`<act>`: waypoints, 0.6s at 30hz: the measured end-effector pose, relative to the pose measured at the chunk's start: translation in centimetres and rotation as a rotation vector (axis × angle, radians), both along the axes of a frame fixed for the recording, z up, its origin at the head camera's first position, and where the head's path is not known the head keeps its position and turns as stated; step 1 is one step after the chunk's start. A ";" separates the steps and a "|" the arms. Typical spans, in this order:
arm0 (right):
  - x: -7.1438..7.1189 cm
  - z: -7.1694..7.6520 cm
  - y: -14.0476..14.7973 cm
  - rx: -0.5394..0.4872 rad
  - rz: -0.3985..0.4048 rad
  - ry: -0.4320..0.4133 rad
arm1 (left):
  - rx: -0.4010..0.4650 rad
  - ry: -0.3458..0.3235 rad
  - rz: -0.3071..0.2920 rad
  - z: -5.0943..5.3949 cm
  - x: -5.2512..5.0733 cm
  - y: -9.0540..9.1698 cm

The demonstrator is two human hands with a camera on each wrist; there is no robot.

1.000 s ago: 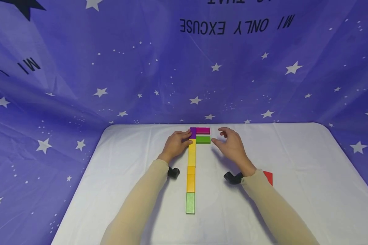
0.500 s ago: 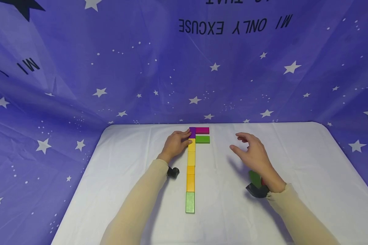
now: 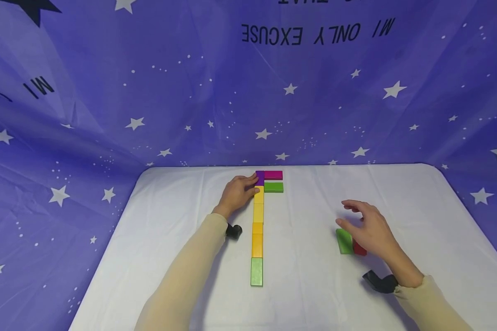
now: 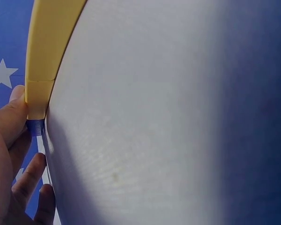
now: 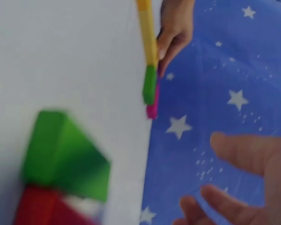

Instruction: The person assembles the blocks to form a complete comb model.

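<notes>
My left hand [image 3: 235, 195] rests against the far end of a straight row of blocks, its fingertips touching the purple block [image 3: 260, 178] and its thumb the yellow block [image 3: 258, 196]. From the row's far end, a magenta block [image 3: 273, 174] and a green block [image 3: 274, 187] stick out to the right, parallel with a gap between. My right hand [image 3: 372, 230] hovers with spread fingers and nothing in them, close to a green slant-sided block [image 3: 344, 242] and a red block [image 3: 359, 248]. The hand partly hides the red one. The right wrist view shows those two blocks [image 5: 79, 159] blurred.
Orange blocks [image 3: 257, 245] and a pale green block [image 3: 257, 272] continue the row toward the near side. All lies on a white-covered table [image 3: 182, 202]. A purple star-printed cloth [image 3: 215, 105] hangs behind it and at the sides.
My right hand has moved right and nearer, away from the magenta and green blocks, to beside the slant-sided green and red blocks, uncovering the green one. The left hand has stayed put.
</notes>
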State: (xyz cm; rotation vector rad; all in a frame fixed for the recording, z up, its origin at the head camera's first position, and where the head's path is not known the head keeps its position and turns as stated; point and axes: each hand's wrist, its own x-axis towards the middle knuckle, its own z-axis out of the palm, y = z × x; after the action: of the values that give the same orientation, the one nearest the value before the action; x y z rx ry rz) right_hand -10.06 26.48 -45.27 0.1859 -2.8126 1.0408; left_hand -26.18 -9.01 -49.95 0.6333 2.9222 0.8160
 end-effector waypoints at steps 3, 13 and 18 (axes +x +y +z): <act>0.6 -0.5 1.0 0.006 0.050 -0.032 | -0.003 0.004 -0.001 0.0 0.0 0.0; 1.6 -2.0 2.8 0.060 0.241 -0.059 | -0.006 0.001 0.000 0.1 0.0 0.1; 1.6 -2.7 3.0 0.115 0.300 -0.063 | 0.007 0.005 -0.007 0.2 0.0 0.1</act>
State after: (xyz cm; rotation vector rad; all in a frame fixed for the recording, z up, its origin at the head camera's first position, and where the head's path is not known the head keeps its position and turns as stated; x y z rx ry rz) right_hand -8.48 29.52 -47.92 0.6144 -2.9673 0.9512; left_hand -26.19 -8.87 -49.77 0.6466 2.9208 0.8251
